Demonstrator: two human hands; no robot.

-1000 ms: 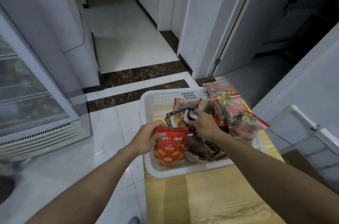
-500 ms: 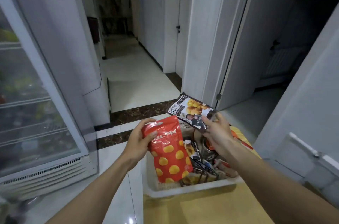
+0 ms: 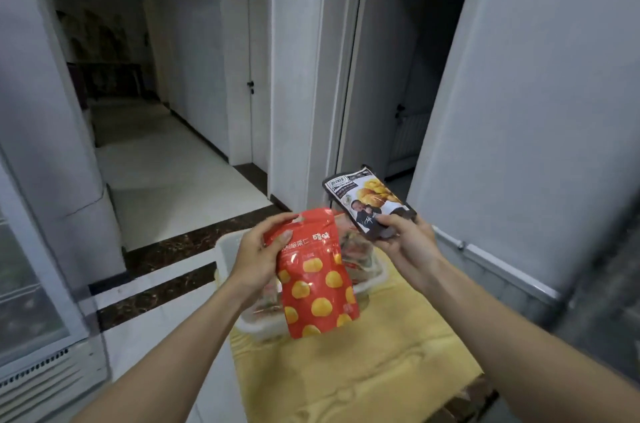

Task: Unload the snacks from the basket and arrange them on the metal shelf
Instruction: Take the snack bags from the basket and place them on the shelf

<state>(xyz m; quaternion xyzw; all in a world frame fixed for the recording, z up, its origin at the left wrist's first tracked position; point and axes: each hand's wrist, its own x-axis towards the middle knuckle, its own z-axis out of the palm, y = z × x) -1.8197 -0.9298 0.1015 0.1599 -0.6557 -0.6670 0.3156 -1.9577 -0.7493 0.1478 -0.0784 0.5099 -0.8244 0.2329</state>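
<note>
My left hand (image 3: 258,258) grips the top edge of a red snack bag with yellow dots (image 3: 317,279), which hangs upright above the basket. My right hand (image 3: 405,244) pinches the lower end of a dark snack packet (image 3: 367,203) with a picture of golden snacks, held up and tilted to the right of the red bag. The white plastic basket (image 3: 225,249) stands on a yellow wooden table (image 3: 346,370) below both bags, mostly hidden by them; several red and clear snack packs (image 3: 356,253) show inside it. No metal shelf is in view.
A glass-door fridge (image 3: 31,301) stands at the left on the white tiled floor. A hallway with closed doors runs ahead. A grey wall panel with a white rail (image 3: 485,253) borders the table on the right.
Both hands have lifted their bags out of the basket and raised them higher. The view has tilted up, so the basket now sits lower and is more hidden.
</note>
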